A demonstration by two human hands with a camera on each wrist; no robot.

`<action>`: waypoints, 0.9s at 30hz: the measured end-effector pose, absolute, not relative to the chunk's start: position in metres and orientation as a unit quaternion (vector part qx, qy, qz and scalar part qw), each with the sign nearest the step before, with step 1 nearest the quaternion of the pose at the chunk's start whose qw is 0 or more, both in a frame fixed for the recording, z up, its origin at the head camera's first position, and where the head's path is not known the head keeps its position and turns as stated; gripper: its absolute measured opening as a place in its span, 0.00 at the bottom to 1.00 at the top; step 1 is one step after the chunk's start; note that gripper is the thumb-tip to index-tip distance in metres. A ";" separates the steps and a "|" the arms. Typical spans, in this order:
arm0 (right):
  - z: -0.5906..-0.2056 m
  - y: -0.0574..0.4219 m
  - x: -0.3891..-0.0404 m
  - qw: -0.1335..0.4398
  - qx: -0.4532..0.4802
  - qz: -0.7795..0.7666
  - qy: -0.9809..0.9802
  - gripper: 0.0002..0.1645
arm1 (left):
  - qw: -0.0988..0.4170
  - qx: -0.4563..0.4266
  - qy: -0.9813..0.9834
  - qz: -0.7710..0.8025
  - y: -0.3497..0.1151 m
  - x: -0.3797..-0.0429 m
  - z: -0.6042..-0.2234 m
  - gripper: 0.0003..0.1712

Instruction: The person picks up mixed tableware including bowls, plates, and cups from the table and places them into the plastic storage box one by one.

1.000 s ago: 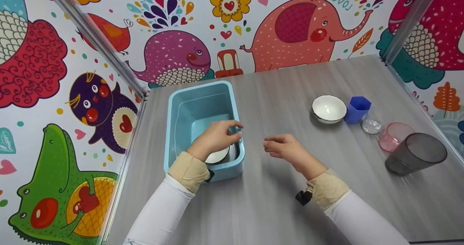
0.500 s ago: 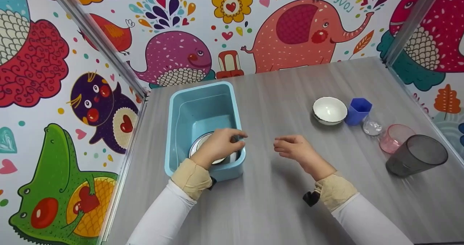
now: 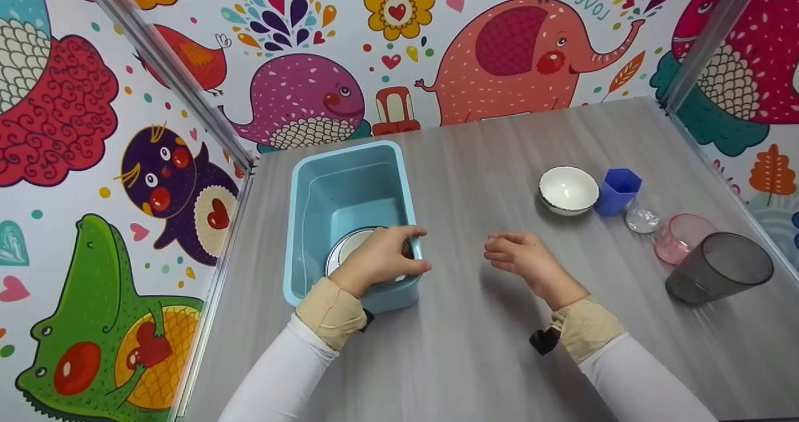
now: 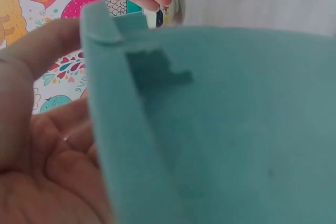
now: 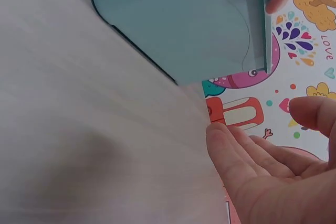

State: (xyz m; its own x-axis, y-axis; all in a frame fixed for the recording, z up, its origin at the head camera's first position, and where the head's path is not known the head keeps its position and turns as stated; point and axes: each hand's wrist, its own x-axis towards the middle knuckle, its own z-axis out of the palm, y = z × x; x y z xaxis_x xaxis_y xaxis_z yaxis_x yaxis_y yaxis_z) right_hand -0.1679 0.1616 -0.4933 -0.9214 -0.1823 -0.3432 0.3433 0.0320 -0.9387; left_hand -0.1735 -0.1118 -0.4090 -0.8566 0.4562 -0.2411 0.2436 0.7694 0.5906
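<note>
The person's left hand (image 3: 379,256) reaches in from the near left, across the near end of a light-blue bin (image 3: 289,228), its back turned up and its fingertips and thumb extending to the bin's right rim. Thumb and fingers stand well apart; whether they press on the rim is hard to tell, and the left hand carries nothing that shows. Beneath it, white dishes with dark edges (image 3: 342,252) lie inside the bin at the near end, partly covered by the hand. The bin sits left of centre on the grey surface (image 3: 462,359). The right hand (image 3: 524,260) hovers over the surface, well to the right of the bin, coming from the near right with its palm turned toward the left. Its fingers are loosely bent, the thumb apart from them in the right wrist view, and it holds nothing. Both forearms slant inward from the near edge. Farther right stand a white bowl (image 3: 569,188), a dark-blue cup (image 3: 615,194), a small clear cup (image 3: 642,219), a pink cup (image 3: 669,245) and, nearest, a grey tumbler (image 3: 715,272).
</note>
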 end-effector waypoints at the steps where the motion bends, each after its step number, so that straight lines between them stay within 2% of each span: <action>1: -0.494 0.163 -0.168 0.189 0.060 -0.693 0.693 0.31 | 0.191 0.188 0.921 0.282 -0.112 -0.173 -0.409 0.36; 13: -0.499 0.181 -0.171 0.169 0.075 -0.707 0.683 0.33 | 0.189 0.184 0.922 0.283 -0.109 -0.170 -0.410 0.36; 27: -0.517 0.209 -0.180 0.147 0.103 -0.738 0.650 0.30 | 0.189 0.179 0.921 0.289 -0.108 -0.168 -0.411 0.36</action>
